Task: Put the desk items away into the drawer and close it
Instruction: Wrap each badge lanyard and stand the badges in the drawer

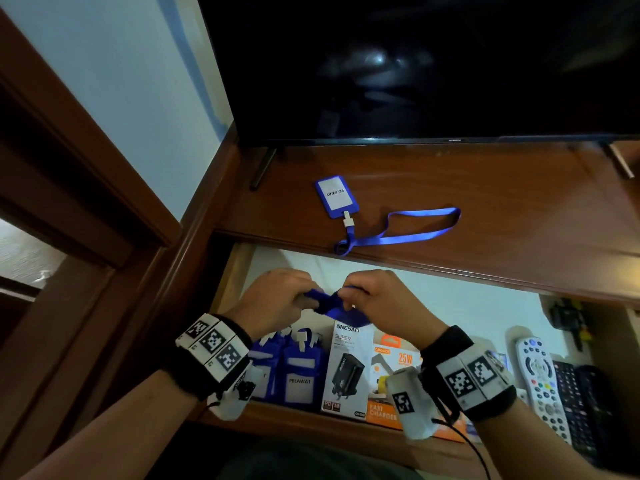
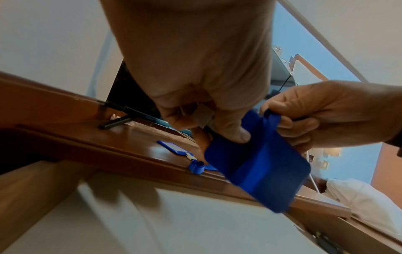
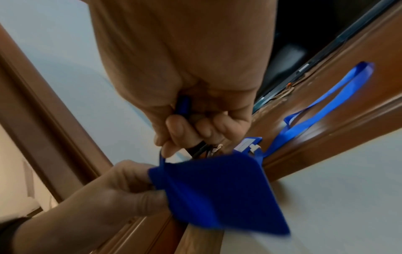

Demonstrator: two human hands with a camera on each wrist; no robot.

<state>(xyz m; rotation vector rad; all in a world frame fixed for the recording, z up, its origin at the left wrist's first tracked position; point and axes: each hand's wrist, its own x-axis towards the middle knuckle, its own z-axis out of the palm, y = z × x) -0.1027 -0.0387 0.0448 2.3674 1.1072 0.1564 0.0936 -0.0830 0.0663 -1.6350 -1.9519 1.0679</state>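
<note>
Both at work over the open drawer (image 1: 239, 271): left hand (image 1: 277, 299) pinches the blue card holder (image 2: 259, 165), right hand (image 1: 377, 303) grips its floppy strap (image 2: 272, 118). Light, stiff plastic; take the edges. Another badge (image 1: 336, 197) waits on the tabletop (image 1: 502, 209).

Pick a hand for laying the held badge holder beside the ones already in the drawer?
Left, probably. The left hand pinches the held badge holder itself and hangs above the stored badge holders at the drawer's left end. The right hand only grips its lanyard.
</note>
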